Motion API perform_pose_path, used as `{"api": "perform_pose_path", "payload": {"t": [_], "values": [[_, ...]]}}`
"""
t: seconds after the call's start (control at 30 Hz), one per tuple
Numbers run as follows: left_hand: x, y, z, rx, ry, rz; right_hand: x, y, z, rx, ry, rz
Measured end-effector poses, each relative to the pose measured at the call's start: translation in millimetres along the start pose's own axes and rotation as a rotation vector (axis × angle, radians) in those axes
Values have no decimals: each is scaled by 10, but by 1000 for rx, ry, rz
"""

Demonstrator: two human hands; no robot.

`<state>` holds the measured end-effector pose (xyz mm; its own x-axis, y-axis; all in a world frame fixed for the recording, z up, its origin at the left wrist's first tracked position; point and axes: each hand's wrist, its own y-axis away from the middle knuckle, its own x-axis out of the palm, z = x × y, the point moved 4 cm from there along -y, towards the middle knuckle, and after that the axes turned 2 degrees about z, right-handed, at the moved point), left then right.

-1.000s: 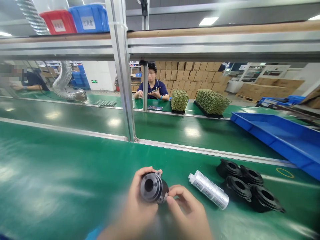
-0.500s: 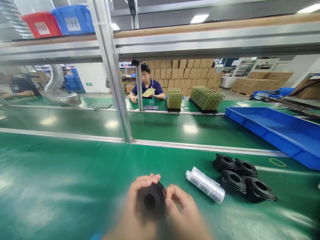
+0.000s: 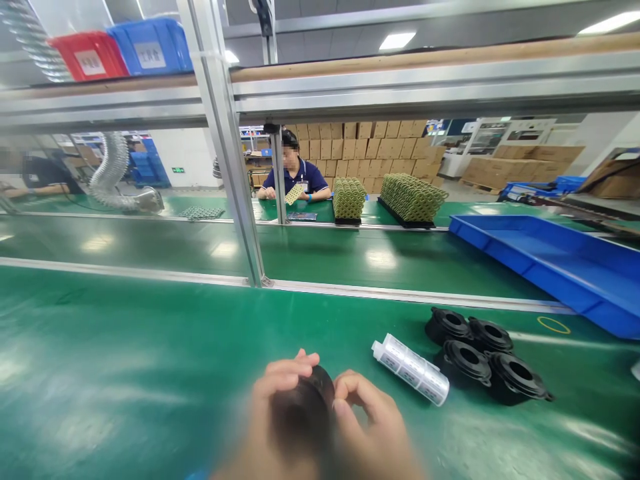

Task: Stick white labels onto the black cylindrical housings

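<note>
Low in the middle of the view, my left hand (image 3: 273,400) is wrapped round a black round housing (image 3: 303,410), its fingers over the top and far side. The housing's near part is blurred. My right hand (image 3: 367,413) has thumb and forefinger pinched together at the housing's right edge; whether they grip the rim or some small thing there is hidden. To the right lies a white cartridge (image 3: 413,370) with printed labels, on its side. Beyond it, several black flanged housings (image 3: 467,362) with round openings stand grouped on the green bench.
A yellow ring (image 3: 554,325) lies near a large blue tray (image 3: 530,250) at the right. An aluminium post (image 3: 233,147) rises from the bench's back rail. Across the belt (image 3: 340,250), a co-worker (image 3: 303,177) handles a yellowish sheet beside stacks of yellow-green parts (image 3: 413,197).
The housing in my left hand has tilted, and its round hole, visible before, no longer shows clearly. My right hand keeps its pinch at the edge. The co-worker's sheet has moved lower.
</note>
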<state>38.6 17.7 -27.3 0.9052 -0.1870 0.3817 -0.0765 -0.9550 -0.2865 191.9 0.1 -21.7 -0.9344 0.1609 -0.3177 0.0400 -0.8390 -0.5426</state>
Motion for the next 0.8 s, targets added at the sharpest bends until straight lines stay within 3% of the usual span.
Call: {"api": "perform_pose_path", "payload": {"t": [0.13, 0.23, 0.37, 0.57, 0.8], "values": [[-24, 1, 22, 1, -10, 53, 36, 35, -65, 14, -15, 90], [-20, -1, -20, 205, -78, 106, 65, 73, -115, 32, -41, 136], [36, 8, -74, 462, -195, 192, 84, 96, -131, 9, -66, 93], [35, 6, -110, 467, -246, 118, 26, 57, -32, 2, -32, -12], [43, -26, -108, 564, -284, 210, -18, 33, 17, -21, 87, -27]]}}
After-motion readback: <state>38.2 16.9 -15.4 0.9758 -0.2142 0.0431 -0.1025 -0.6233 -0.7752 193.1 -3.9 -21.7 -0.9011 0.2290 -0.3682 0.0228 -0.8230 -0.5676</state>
